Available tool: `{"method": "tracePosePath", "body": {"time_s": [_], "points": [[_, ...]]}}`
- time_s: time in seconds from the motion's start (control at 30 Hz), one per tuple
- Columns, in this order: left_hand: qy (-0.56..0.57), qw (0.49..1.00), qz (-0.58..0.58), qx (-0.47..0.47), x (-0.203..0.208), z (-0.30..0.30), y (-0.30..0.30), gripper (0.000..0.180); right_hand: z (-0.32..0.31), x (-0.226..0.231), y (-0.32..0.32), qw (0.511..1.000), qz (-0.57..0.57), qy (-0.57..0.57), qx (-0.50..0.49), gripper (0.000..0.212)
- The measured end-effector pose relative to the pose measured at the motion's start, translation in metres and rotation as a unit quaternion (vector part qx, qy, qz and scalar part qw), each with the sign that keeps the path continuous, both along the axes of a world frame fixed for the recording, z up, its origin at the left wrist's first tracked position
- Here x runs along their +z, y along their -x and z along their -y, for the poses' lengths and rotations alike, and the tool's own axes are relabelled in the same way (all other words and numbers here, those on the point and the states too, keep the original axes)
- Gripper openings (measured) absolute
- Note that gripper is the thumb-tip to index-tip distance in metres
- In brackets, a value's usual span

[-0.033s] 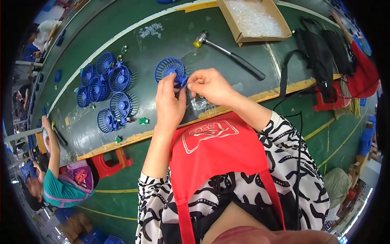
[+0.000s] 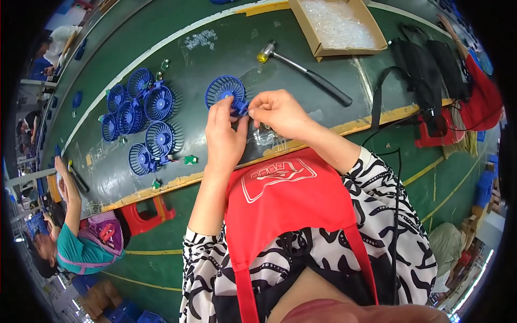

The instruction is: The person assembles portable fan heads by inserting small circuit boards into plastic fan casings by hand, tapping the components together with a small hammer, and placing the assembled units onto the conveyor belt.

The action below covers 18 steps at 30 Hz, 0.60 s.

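Centrally, a blue plastic fan [image 2: 224, 90] sits over the green table [image 2: 186, 72], ahead of the apron [image 2: 291, 207]; its round cage of thin, radiating ribs faces up, its short stem toward the person. The left hand [image 2: 223, 134] curls its fingers and thumb around the stem. The right hand [image 2: 279, 113] pinches, thumb against forefinger, at the stem's end; whether something small lies between those tips, I cannot tell. Just below that hand, crinkled clear plastic [image 2: 265, 138] catches the light near the table's worn yellowish edge.

To the left lie more fans [image 2: 160, 103], ribbed alike, some overlapping, with a flat green board [image 2: 190, 160] on a wire beside the nearest. Beyond the hands lies a hammer [image 2: 306, 72]: yellow face, shiny metal shaft, dark textured grip.

At the far side, an open cardboard box [image 2: 305, 28] holds a heap of glossy, transparent pieces [image 2: 338, 24]. Similar clear bits [image 2: 201, 40] lie loose on the smooth, scuffed tabletop. Farther right slumps a soft black bag [image 2: 421, 67], its strap trailing; its contents are hidden.
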<state>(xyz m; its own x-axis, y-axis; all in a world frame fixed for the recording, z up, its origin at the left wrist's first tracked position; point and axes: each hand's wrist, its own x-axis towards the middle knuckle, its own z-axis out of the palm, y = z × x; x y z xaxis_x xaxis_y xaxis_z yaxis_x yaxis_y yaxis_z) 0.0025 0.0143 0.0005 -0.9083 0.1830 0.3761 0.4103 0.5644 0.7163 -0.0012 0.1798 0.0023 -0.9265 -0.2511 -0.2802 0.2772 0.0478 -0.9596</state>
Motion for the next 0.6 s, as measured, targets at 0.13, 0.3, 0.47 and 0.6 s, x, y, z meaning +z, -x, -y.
{"method": "tracePosePath", "body": {"time_s": [0.13,0.3,0.47,0.6], "points": [[-0.057,0.996,0.061,0.033,0.004,0.007,0.005,0.049,0.003,0.006,-0.002,1.0,-0.008,0.018,0.007,0.011],[-0.054,0.997,0.048,0.034,0.004,0.005,0.009,0.048,0.002,0.006,0.0,1.0,-0.019,0.009,0.008,0.011],[-0.033,0.999,0.037,0.005,0.01,0.008,0.005,0.043,0.004,0.013,-0.003,0.999,-0.036,-0.022,0.006,0.014],[0.046,0.998,-0.042,0.02,-0.001,0.007,0.004,0.03,0.006,0.001,0.002,0.99,-0.138,-0.024,0.004,0.014]]}}
